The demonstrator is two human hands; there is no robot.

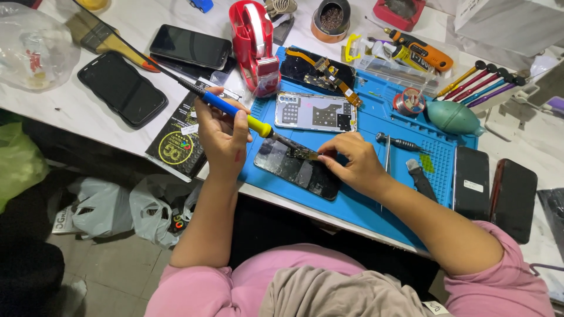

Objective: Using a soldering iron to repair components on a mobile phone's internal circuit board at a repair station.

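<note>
left hand [220, 132] grip wrapped round blue soldering iron [235, 111], right hand [352, 161] pinching small board [302, 154] over phone [296, 169], near edge of blue mat [364, 205], cluttered desk [64, 105] all round

We are seeing a work mat [376, 205] lying on the tabletop [70, 105], with an opened phone [298, 170] sitting at its near edge. Behind that phone is lying a phone frame [315, 111]; a tape dispenser [254, 44] is standing behind the mat's left corner, and two phones [493, 188] are lying to the right.
</note>
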